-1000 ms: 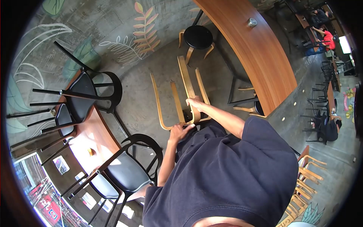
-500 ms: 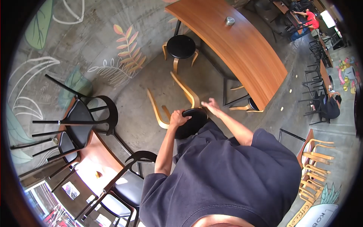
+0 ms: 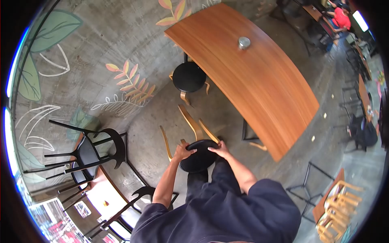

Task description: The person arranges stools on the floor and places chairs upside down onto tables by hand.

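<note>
A stool (image 3: 198, 160) with a round black seat and pale bent-wood legs is tilted in front of my body, its legs pointing away from me. My left hand (image 3: 183, 152) is closed on the seat's left rim, thumb on top of the black surface. On the opposite side, my right hand (image 3: 221, 150) grips the rim the same way, its fingers partly hidden under the edge. Beyond it, another black-topped stool (image 3: 189, 77) stands upright beside the long wooden table (image 3: 251, 77).
A metal tin (image 3: 244, 42) sits on the long table. Black chairs (image 3: 99, 148) rest upside down on a smaller table (image 3: 106, 190) at left. Wooden stools (image 3: 336, 206) are stacked on a table at lower right. A person in red (image 3: 340, 19) is far off.
My right hand has come from the air beside the stool onto its seat rim. The stool's seat has turned more toward me, and the view has shifted toward the long table.
</note>
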Tool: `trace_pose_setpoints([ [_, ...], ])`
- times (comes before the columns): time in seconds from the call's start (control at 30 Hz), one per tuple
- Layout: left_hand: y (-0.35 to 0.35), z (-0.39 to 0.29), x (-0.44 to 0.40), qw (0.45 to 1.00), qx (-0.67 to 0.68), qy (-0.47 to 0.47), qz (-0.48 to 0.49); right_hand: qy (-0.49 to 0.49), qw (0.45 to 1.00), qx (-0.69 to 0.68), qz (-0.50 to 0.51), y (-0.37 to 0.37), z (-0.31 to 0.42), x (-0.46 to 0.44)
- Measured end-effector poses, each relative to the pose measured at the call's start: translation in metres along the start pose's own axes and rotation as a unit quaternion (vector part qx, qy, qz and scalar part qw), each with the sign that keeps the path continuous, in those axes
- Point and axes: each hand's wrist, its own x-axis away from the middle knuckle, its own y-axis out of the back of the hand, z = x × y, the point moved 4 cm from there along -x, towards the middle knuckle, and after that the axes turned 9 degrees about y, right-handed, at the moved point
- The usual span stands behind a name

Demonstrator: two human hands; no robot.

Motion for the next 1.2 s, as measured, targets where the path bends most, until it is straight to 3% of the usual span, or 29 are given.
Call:
trace_pose_setpoints([
  [0.1, -0.041, -0.005, -0.069, 0.998, -0.039, 0.045, 0.014, -0.051, 0.995, 0.061, -0.066, 0.026, -0.018, -0.033],
  [0.2, -0.078, -0.021, -0.137, 0.991, -0.066, 0.078, 0.088, -0.128, 0.987, 0.073, -0.062, 0.057, -0.023, -0.062],
  [0.3, -0.111, -0.042, -0.197, 0.98, -0.095, 0.1, 0.145, -0.133, 0.985, 0.072, -0.083, 0.086, -0.045, -0.091],
  [0.37, -0.127, -0.06, -0.229, 0.98, -0.108, 0.058, 0.156, -0.159, 0.98, 0.091, -0.072, 0.099, -0.07, -0.111],
  [0.43, -0.147, -0.067, -0.26, 0.977, -0.095, 0.043, 0.184, -0.101, 0.97, 0.144, -0.166, 0.112, -0.091, -0.129],
  [0.5, -0.159, -0.084, -0.286, 0.976, -0.119, 0.018, 0.183, -0.104, 0.982, 0.113, -0.106, 0.124, -0.103, -0.154],
  [0.57, -0.165, -0.1, -0.309, 0.976, -0.121, 0.043, 0.176, 0.028, 0.968, 0.226, -0.11, 0.138, -0.099, -0.18],
  [0.63, -0.167, -0.109, -0.33, 0.973, -0.12, 0.084, 0.177, 0.095, 0.951, 0.269, -0.116, 0.14, -0.089, -0.203],
  [0.67, -0.17, -0.108, -0.329, 0.972, -0.114, 0.095, 0.18, 0.087, 0.953, 0.266, -0.118, 0.139, -0.085, -0.212],
  [0.73, -0.164, -0.105, -0.335, 0.987, -0.157, 0.021, 0.029, 0.051, 0.961, 0.242, -0.124, 0.135, -0.076, -0.227],
  [0.8, -0.172, -0.092, -0.325, 0.981, -0.192, 0.013, -0.023, 0.011, 0.968, 0.222, -0.121, 0.129, -0.064, -0.232],
  [0.87, -0.152, -0.086, -0.313, 0.98, -0.173, 0.056, 0.086, -0.031, 0.972, 0.211, -0.103, 0.122, -0.045, -0.231],
  [0.9, -0.138, -0.089, -0.3, 0.958, -0.105, 0.114, 0.24, -0.058, 0.972, 0.21, -0.092, 0.121, -0.036, -0.229],
  [0.97, -0.164, -0.047, -0.274, 0.964, -0.049, 0.115, 0.233, -0.105, 0.958, 0.252, -0.091, 0.117, -0.043, -0.227],
  [1.03, -0.153, -0.036, -0.224, 0.944, -0.096, 0.159, 0.271, 0.021, 0.925, 0.353, -0.137, 0.102, -0.11, -0.246],
  [1.1, -0.15, -0.014, -0.16, 0.96, -0.095, 0.182, 0.191, -0.052, 0.944, 0.32, -0.06, 0.099, -0.065, -0.228],
  [1.2, -0.154, 0.009, -0.06, 0.961, 0.01, 0.245, 0.132, 0.026, 0.954, 0.294, 0.046, 0.08, -0.046, -0.202],
])
